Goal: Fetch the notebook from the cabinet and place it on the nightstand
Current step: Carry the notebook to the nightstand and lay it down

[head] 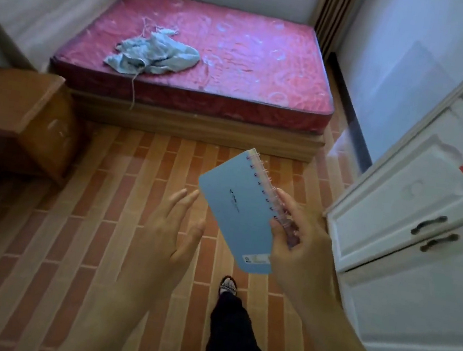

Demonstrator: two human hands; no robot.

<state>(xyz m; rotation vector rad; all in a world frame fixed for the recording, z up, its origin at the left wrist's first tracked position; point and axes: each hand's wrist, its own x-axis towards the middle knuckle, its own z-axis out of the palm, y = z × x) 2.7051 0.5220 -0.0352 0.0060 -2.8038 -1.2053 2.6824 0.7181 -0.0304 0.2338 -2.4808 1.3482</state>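
the right hand (301,243) pinched the blue spiral notebook (237,211) at its wire binding, holding it in the air above the brick-patterned floor (101,217). the left hand (164,231) was open with straight fingers, just beside the notebook's left edge. the wooden nightstand (23,118) stood well apart on the left, beside the bed's red mattress (211,54); the white cabinet (427,201) was on the right.
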